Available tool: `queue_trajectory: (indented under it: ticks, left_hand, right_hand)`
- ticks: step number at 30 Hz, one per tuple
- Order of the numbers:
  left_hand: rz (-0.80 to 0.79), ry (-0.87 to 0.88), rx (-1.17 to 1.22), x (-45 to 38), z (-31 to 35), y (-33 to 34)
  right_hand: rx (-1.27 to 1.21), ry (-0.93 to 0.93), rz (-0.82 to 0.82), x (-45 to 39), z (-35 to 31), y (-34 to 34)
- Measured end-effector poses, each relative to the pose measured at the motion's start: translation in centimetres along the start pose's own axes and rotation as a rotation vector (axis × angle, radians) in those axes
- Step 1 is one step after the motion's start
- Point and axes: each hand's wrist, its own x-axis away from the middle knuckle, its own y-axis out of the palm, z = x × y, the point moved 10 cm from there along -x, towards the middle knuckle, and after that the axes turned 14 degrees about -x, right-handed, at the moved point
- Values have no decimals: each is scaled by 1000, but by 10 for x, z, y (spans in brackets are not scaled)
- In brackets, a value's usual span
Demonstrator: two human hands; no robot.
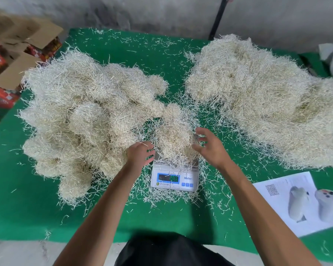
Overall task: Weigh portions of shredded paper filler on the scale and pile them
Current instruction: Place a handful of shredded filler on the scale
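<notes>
Weighed clumps (81, 127) heaped at nine o'clock. Left hand (140, 153) and right hand (210, 146) spread, fingers apart, flanking portion (175, 139) on scale (174, 177) at centre (display unreadable). Loose stock (261, 96) at two o'clock. Weighing step; next, probably lift across to nine o'clock.

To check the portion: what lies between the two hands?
In the head view, a clump of shredded paper on the scale lies between the left hand and right hand.
</notes>
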Motion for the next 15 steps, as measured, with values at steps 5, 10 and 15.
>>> queue_trajectory:
  ticks: [5,10,15]
  left_hand:
    - [-15,-1,-22,-5,4,5]
    - [27,-28,-52,-12,10,7]
    - [50,-180,-140,-23,14,18]
  right_hand:
    - [-215,52,-6,-10,7,0]
    - [-193,25,106,-24,8,-10]
    - [-56,58,252,-51,7,-9]
